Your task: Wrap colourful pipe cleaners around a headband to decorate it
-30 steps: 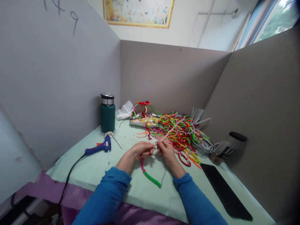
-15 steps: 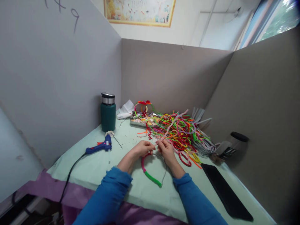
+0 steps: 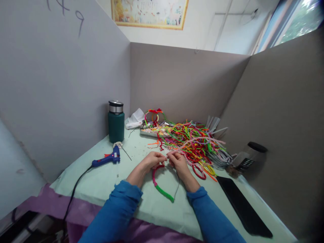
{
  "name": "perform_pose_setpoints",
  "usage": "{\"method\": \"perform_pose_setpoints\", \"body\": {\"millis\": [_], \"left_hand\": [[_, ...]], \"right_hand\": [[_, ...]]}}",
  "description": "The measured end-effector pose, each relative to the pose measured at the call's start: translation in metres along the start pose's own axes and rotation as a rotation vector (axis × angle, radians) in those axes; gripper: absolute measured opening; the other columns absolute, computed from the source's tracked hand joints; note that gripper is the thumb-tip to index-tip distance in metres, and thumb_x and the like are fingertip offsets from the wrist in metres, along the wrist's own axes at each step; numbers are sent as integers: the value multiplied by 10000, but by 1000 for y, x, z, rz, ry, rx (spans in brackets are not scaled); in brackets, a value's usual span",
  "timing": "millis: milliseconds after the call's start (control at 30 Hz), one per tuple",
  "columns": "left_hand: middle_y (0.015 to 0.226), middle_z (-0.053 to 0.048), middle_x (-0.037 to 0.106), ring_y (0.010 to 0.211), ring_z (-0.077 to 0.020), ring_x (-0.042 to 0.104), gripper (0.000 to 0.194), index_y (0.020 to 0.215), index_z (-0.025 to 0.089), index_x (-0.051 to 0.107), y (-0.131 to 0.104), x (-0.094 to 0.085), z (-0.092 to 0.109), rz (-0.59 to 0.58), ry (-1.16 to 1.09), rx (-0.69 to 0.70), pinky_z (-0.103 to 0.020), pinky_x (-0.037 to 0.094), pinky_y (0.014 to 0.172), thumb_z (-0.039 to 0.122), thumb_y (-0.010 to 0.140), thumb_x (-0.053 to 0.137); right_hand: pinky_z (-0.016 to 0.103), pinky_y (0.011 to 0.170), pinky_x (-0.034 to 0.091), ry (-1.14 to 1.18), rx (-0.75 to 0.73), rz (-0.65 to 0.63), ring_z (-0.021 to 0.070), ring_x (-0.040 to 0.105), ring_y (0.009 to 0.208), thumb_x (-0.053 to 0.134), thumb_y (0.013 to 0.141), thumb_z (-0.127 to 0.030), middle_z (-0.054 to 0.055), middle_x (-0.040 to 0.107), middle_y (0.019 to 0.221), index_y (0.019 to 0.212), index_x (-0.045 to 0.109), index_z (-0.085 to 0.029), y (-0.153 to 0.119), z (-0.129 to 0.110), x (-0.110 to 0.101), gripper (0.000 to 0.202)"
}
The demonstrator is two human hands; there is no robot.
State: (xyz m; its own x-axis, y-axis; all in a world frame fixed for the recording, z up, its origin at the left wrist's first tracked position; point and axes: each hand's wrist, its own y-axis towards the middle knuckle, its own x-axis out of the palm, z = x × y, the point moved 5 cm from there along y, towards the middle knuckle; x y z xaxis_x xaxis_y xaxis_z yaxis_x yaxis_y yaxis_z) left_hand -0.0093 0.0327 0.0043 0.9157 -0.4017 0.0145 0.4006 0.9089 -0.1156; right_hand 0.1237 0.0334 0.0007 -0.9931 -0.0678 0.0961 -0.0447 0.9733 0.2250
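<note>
A thin headband [image 3: 164, 193] stands out below both hands, wrapped in green and dark pink on its left side, with bare grey wire on its right. My left hand [image 3: 153, 161] pinches the upper part of the band, where the wrapping is red. My right hand [image 3: 177, 161] has its fingertips closed on a long light pink pipe cleaner [image 3: 194, 139], whose free length reaches right over the colourful pile. The fingertips of both hands nearly meet, and the exact contact between pipe cleaner and band is partly hidden.
Behind the hands lies a tangled pile of pipe cleaners [image 3: 197, 145], beside a metal tray [image 3: 152, 134] of small pieces. A blue glue gun [image 3: 107, 159] and green bottle [image 3: 116, 123] stand left. At right are a black slab [image 3: 243, 206] and a clear jar [image 3: 249, 157].
The free end of the light pink pipe cleaner has swung down and to the right over the pile. Both hands keep nearly the same place, and the headband has hardly moved.
</note>
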Motion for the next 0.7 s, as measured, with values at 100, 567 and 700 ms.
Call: {"method": "perform_pose_setpoints", "body": {"millis": [100,567,700], "left_hand": [[445,64,424,336,-18,240,348,731,121,598,1,-2,-1,23,28,0,-207,121,363,443,638,690],[631,-30,638,590,-122,522,149,694,128,699,10,-9,1,299,633,137,-223,338,550,217,682,580],[710,-39,661,627,-140,541,228,776,143,695,6,-8,3,272,725,176,-231,346,570,328,712,579]], "right_hand": [[224,411,254,-13,2,-11,82,360,424,663,680,-471,-50,452,486,691,577,-168,-1,-1,1,315],[239,423,275,-229,-102,42,99,364,430,654,677,-428,-45,453,468,632,592,-173,2,6,0,267],[242,415,274,-234,-102,87,103,360,425,655,673,-464,-44,447,458,615,577,-177,4,5,-6,303]]}}
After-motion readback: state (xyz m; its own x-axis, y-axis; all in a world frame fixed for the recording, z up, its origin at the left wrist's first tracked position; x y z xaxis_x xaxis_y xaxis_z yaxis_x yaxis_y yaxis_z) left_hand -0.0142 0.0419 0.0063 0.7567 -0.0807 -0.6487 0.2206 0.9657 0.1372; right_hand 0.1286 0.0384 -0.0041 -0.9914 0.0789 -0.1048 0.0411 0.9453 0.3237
